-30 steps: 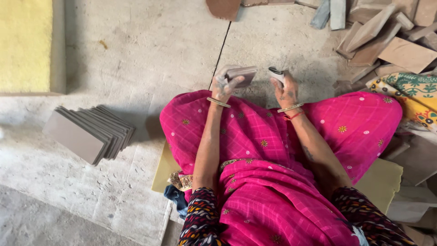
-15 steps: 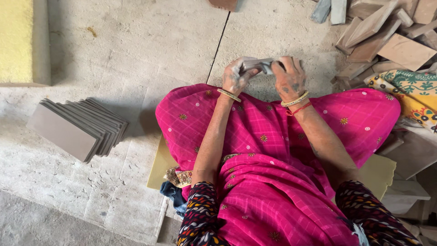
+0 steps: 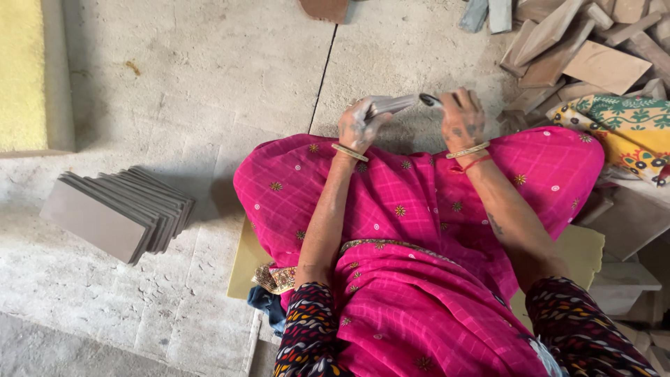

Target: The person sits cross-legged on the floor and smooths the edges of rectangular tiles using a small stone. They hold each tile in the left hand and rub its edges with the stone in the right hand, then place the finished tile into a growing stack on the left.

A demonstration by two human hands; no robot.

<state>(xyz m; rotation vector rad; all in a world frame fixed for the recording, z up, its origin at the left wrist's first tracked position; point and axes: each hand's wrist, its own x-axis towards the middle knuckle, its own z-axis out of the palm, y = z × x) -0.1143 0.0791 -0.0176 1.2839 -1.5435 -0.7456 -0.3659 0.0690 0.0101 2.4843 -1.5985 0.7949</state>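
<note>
Thin grey slab point(image 3: 392, 105), dusty, edge-on; left hand point(image 3: 359, 124) gripping it

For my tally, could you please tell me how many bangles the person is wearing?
2 show: one bangle on the left wrist, one on the right wrist above a red thread. Others may be hidden.

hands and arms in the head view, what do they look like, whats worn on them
Both forearms are bare below short dark sleeves patterned in red, yellow and white. The left hand is dusted with pale powder and has a gold bangle at the wrist. The right hand has a gold bangle plus a red thread, with small dark markings on the forearm.
</note>
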